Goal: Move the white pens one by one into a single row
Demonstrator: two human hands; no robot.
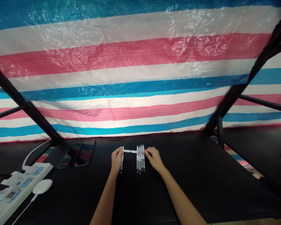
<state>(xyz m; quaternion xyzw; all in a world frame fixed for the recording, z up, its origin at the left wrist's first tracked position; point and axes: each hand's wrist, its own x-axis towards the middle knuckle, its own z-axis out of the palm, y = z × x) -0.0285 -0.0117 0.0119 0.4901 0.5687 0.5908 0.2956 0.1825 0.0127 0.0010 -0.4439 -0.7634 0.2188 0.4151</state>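
Observation:
A white pen with a grey grip [130, 151] is held level, crosswise, between my two hands. My left hand [117, 157] is closed in a pinch at its white end. My right hand [154, 157] pinches the grey end. Beneath this pen several white-and-grey pens [140, 162] lie side by side on the black table [135, 197], tips toward me, just left of my right hand. One more pen [122, 162] lies apart from them, along the right side of my left hand, which partly hides it.
Two dark phones [85, 153] lie at the left rear. A white power strip [25, 184] with plugs and cables stands at the left edge, a round white charger [42, 187] beside it. Black frame bars [234, 93] and a striped sheet [135, 109] rise behind the table.

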